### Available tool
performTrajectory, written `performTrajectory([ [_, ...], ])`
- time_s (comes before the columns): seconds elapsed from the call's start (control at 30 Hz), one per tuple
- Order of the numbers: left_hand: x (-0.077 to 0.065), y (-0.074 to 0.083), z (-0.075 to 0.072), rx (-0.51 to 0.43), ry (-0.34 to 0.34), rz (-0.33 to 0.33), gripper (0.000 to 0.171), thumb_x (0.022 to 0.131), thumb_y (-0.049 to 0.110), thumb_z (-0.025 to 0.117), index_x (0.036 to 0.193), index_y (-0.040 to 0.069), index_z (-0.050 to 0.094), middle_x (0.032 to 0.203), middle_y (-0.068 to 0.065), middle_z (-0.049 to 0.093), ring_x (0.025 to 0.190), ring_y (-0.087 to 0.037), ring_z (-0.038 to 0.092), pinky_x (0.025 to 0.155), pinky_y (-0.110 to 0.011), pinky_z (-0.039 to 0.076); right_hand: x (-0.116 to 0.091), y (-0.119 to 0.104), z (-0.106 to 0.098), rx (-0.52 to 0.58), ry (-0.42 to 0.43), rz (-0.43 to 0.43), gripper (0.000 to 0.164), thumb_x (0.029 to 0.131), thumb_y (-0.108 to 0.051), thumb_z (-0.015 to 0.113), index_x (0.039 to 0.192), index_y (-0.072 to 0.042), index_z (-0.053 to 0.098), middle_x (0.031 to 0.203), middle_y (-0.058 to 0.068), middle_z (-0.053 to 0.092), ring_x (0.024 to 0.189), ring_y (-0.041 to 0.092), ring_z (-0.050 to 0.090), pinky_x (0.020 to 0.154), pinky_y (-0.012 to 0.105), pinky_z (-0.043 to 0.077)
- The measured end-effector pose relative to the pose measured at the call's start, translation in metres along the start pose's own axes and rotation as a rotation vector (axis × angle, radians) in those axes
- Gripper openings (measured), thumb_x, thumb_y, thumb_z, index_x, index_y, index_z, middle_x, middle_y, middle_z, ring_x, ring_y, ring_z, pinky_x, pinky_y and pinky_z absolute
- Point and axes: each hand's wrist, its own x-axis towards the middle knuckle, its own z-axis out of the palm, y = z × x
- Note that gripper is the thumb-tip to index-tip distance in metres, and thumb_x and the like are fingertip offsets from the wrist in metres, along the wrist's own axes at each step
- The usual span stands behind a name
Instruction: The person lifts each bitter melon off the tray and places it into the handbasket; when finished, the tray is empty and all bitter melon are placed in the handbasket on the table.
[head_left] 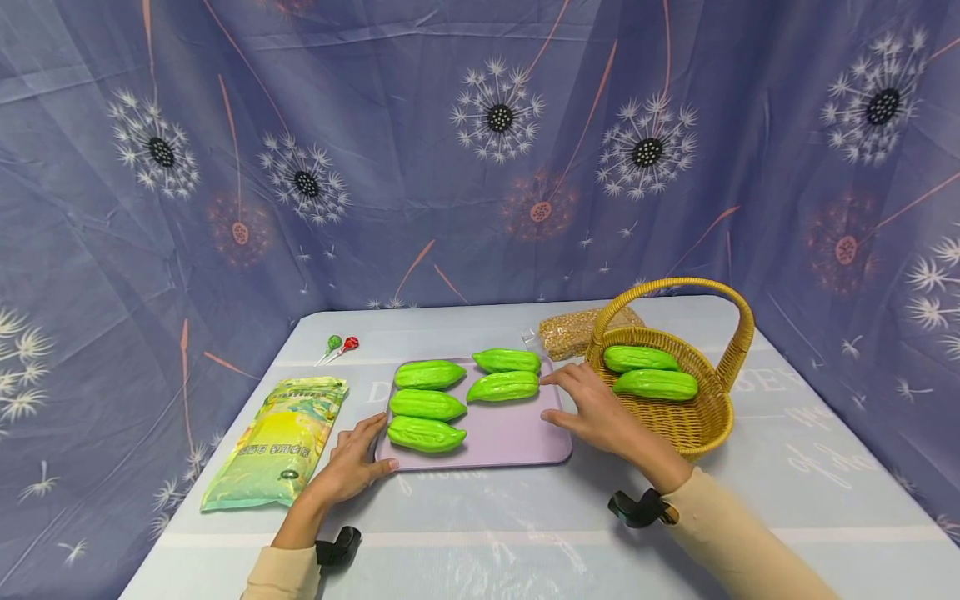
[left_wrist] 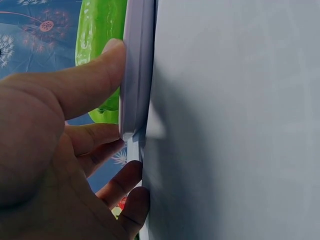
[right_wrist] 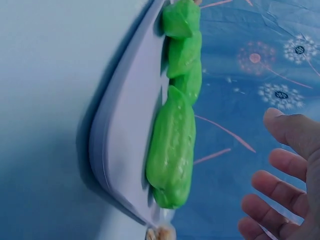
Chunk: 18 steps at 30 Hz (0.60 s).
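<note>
A lilac tray point(head_left: 517, 433) lies on the table with bright green, ridged, elongated model gourds on it. Three, among them the nearest gourd point(head_left: 426, 434), are stacked in a column at the left; two, including a gourd point(head_left: 503, 386), lie at the back right. My left hand point(head_left: 352, 462) holds the tray's front left corner. In the left wrist view its thumb point(left_wrist: 95, 75) presses over the rim while a finger meets the edge. My right hand point(head_left: 592, 408) hovers at the tray's right side, fingers spread and holding nothing, fingertips close to the right gourds. In the right wrist view a gourd point(right_wrist: 172, 150) is left of the hand.
Right of the tray stands a yellow wicker basket point(head_left: 675, 427) with a tall handle and two more green gourds point(head_left: 655, 384) inside. A clear bag of grain point(head_left: 573, 333) lies behind it. At the left are a green-yellow packet point(head_left: 277, 442) and two lollipops point(head_left: 341, 346).
</note>
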Motion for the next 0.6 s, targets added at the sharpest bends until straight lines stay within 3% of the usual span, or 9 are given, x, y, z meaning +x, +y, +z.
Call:
performTrajectory([
  [0.37, -0.001, -0.001, 0.0, -0.002, 0.0, -0.007, 0.078, 0.082, 0.031, 0.071, 0.147, 0.01, 0.033, 0.153, -0.008, 0.03, 0.125, -0.031, 0.029, 0.095, -0.051, 0.024, 0.018, -0.001, 0.028, -0.021, 0.008, 0.025, 0.049, 0.076, -0.029, 0.077, 0.118, -0.011, 0.062, 0.117, 0.008, 0.059, 0.103, 0.024, 0.049, 0.083, 0.041, 0.043],
  [0.6, -0.001, 0.0, 0.0, -0.011, -0.007, -0.011, 0.077, 0.083, 0.031, 0.07, 0.147, 0.011, 0.032, 0.154, -0.009, 0.028, 0.126, -0.032, 0.028, 0.096, -0.052, 0.023, 0.026, 0.002, 0.041, -0.009, 0.023, 0.058, 0.053, 0.076, -0.028, 0.077, 0.123, -0.01, 0.059, 0.117, 0.009, 0.058, 0.107, 0.026, 0.048, 0.088, 0.043, 0.042],
])
